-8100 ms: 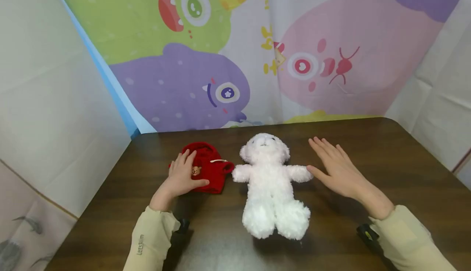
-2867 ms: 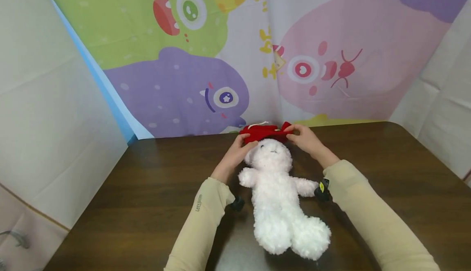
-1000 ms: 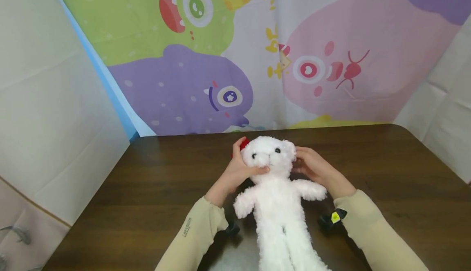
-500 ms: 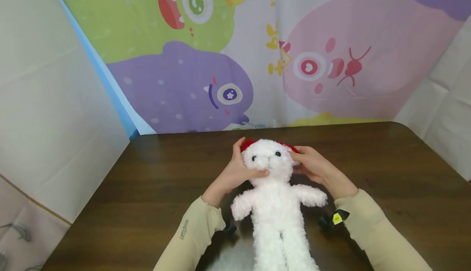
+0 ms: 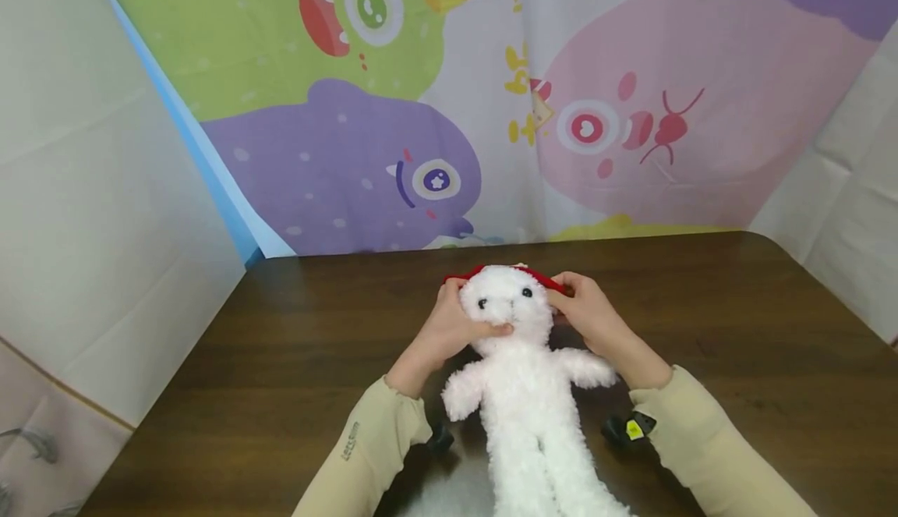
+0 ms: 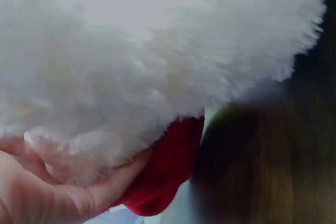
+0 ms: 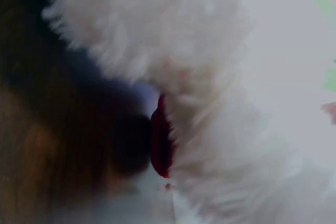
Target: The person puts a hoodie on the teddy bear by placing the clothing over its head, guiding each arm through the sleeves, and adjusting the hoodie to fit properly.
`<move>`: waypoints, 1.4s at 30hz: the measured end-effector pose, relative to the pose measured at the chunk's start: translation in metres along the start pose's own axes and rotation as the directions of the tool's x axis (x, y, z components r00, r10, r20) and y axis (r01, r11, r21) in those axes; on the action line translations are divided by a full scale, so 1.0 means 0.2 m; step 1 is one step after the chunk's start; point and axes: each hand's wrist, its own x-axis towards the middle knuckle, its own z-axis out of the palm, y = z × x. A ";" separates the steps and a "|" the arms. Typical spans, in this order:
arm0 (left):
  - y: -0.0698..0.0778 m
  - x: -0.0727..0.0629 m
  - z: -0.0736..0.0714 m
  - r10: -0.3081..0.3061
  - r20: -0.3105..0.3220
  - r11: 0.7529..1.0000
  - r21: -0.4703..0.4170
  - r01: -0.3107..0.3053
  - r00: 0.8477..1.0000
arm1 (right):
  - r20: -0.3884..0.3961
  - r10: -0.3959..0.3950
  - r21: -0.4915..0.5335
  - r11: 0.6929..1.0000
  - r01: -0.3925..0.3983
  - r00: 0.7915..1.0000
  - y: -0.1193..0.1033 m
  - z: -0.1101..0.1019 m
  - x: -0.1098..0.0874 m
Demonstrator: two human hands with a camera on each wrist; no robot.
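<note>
A white fluffy plush bear lies on its back, its black eyes facing up and its legs toward me. Behind the top of its head a small red hoodie shows as a thin band; the rest is hidden by the head. My left hand grips the head, thumb across the chin and fingers round the side. At the other side of the head, my right hand pinches the hoodie's edge. In the left wrist view, red cloth hangs just past my fingers; the right wrist view shows mostly white fur.
The dark wooden table extends to both sides of the bear. A cartoon-printed cloth hangs behind its far edge, with pale panels at the sides. A black wrist camera sits below my right sleeve.
The hoodie went from lying left of the bear to behind its head. Over the last second, its red edge has spread across the head top, and my right fingers have come onto it.
</note>
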 end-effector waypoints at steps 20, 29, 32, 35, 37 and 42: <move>0.04 -0.02 -0.02 0.102 -0.044 0.943 0.322 -0.083 0.994 | 0.193 -0.101 0.171 0.983 0.068 0.976 -0.03 0.03 -0.02; 0.08 0.00 -0.06 0.109 0.127 0.972 0.194 -0.132 0.986 | 0.238 -0.035 0.021 0.999 0.031 0.971 -0.04 -0.01 -0.04; 0.09 0.00 -0.10 0.057 0.235 0.998 -0.030 -0.051 0.970 | 0.222 -0.013 0.022 1.000 0.008 0.975 -0.06 -0.03 -0.04; 0.09 0.01 -0.11 0.079 0.256 0.980 -0.197 -0.028 0.964 | 0.218 -0.013 0.023 1.000 0.008 0.976 -0.07 -0.03 -0.05; 0.08 0.01 -0.10 0.111 0.233 0.967 -0.249 -0.051 0.966 | 0.216 -0.022 0.022 1.000 0.018 0.976 -0.07 -0.02 -0.05; 0.07 0.00 -0.04 0.197 0.102 0.954 -0.250 -0.166 0.975 | 0.200 -0.043 -0.010 0.999 0.046 0.979 -0.07 -0.02 -0.07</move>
